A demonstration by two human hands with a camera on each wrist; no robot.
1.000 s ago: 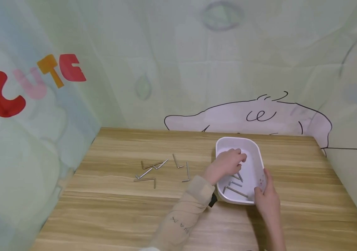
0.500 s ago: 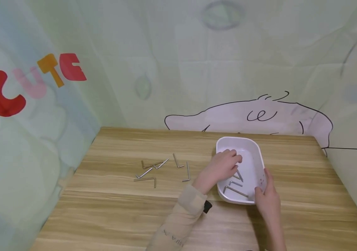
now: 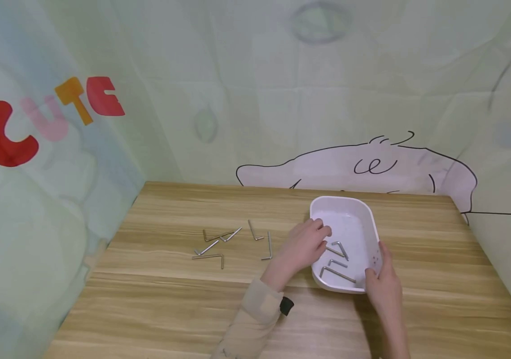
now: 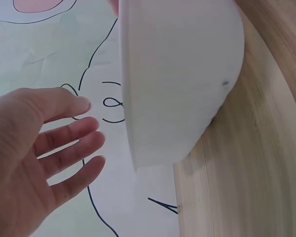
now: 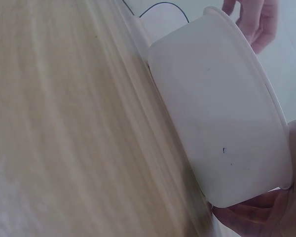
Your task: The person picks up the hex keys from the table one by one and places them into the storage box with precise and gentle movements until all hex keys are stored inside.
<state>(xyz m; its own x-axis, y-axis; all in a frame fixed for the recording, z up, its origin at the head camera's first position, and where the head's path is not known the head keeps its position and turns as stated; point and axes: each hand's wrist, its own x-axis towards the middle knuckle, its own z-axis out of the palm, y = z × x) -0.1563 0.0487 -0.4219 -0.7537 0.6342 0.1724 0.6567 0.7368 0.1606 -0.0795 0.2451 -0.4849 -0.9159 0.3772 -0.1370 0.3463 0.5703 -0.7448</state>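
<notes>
Four L-shaped metal hex keys (image 3: 339,274) lie inside the white, rounded-rectangular plastic tray (image 3: 354,224), whose side your right hand (image 3: 384,279) grips; your left hand (image 3: 303,244) (relaxed, holding nothing) hovers by the opposite rim. Six more keys (image 3: 269,244) lie on the wood-grain desk (image 3: 183,299).

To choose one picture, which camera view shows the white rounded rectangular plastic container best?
The head view: the white rounded rectangular plastic container shows its inside and most of its rim. Both wrist views show only outer side and rim edge.
</notes>
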